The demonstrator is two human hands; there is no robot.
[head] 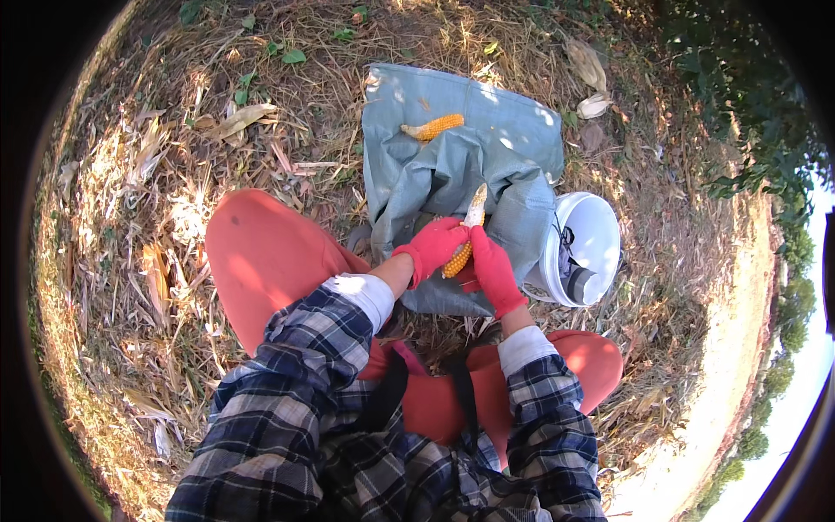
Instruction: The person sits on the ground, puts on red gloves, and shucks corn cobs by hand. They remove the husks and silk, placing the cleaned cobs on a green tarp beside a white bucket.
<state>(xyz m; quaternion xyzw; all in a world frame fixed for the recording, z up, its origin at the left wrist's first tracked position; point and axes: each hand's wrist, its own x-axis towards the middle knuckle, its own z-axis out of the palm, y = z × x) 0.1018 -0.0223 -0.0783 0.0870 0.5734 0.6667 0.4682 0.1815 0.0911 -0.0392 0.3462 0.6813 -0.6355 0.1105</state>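
My left hand (pixel 436 246), in a red glove, is closed around the middle of a corn cob (pixel 458 260). From the other side my right hand (pixel 490 264), gloved the same way, grips that cob too. The cob's upper end is pale and looks bare, while orange kernels cover its lower end. Both hands are over a grey-green woven plastic sack (pixel 515 225), which lies rumpled on the ground. Farther up on the sack rests another corn cob (pixel 443 126), mostly orange, with a pale tip at its left.
A white plastic bucket (pixel 553 251) holding a grey-and-white object and dark items stands right of the sack. My bent legs flank the sack's near side. Dry corn husks (pixel 244 121) and straw litter the soil; leafy branches hang at the upper right.
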